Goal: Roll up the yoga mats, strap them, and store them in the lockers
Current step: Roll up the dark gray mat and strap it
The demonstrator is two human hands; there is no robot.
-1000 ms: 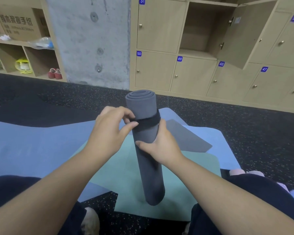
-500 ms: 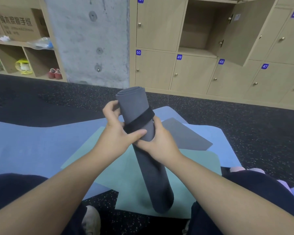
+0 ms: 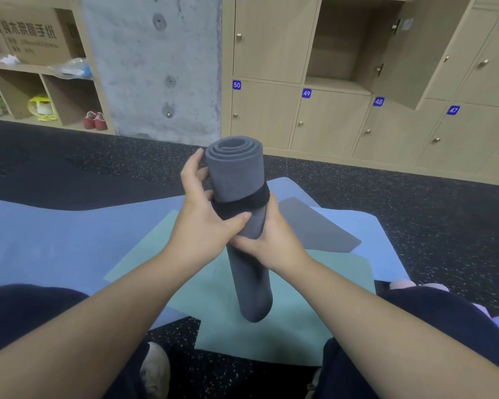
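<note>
At the centre of the frame, a person is holding a rolled grey mat [image 3: 236,180] nearly upright, its lower end pointing down over a green mat [image 3: 314,321]. The left hand [image 3: 205,223] is curling round the roll, thumb pressing on the black strap [image 3: 242,203]. The right hand [image 3: 274,240] is gripping the roll just below. An open locker [image 3: 346,41] is showing at upper right.
</note>
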